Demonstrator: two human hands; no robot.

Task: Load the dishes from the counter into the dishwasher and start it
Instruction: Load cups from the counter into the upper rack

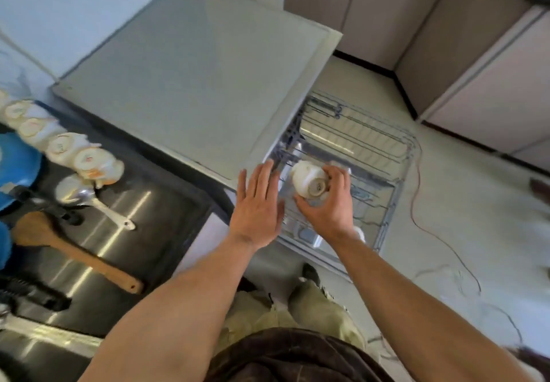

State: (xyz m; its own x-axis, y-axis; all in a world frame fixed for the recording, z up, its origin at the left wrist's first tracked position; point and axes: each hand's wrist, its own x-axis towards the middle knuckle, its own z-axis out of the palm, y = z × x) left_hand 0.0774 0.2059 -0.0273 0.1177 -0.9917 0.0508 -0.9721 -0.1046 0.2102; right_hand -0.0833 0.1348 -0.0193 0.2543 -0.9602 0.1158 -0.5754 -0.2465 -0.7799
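Right hand is gripping a white cup base-up, presumably for draining, over the near end of the pulled-out dishwasher rack; left hand, flat and holding nothing, is hovering just left of it; more cups are waiting inverted on the surface, far left.

Nothing legible to call here. The cup held in the right hand was turned base-up, and there was a small dark stamp in the middle of that base, but it was too blurred to read. Over on the desk, the row of cups sat base-up as well. Each base carried a little printed mark, some reddish and some darker, and every one was smeared past reading. No word, brand or number could be made out on any of them.
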